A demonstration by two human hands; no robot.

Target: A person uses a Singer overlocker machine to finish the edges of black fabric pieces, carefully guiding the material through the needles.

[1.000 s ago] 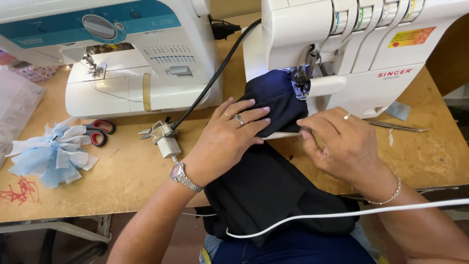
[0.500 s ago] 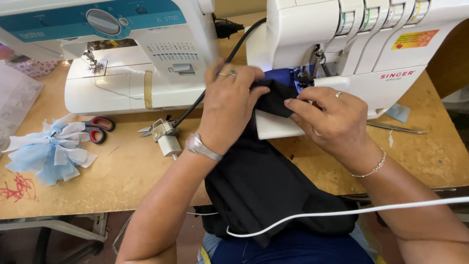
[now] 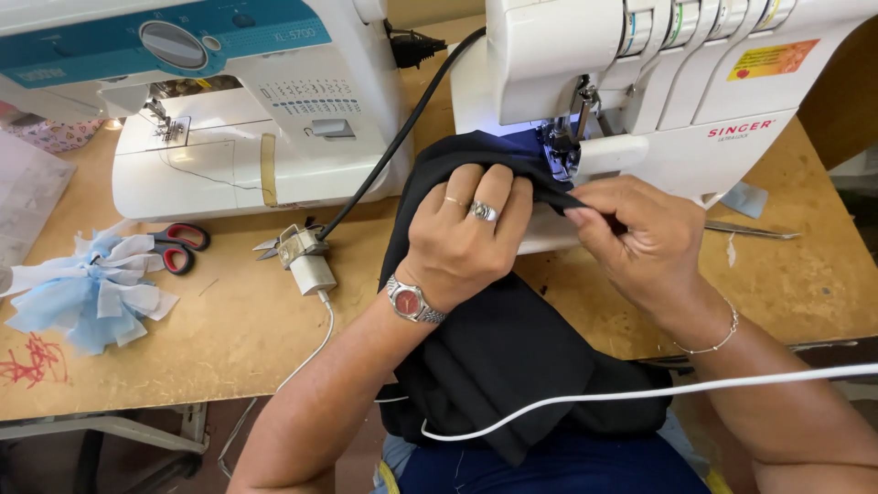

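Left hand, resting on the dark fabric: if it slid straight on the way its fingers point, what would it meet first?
Probably the white overlock machine. The left hand points up and away over the black fabric, and the machine's body rises just past its fingertips; depth is hard to judge.

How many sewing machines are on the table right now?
2. A white and teal sewing machine at the back left, and a white overlock machine at the back right, where both hands feed black fabric.
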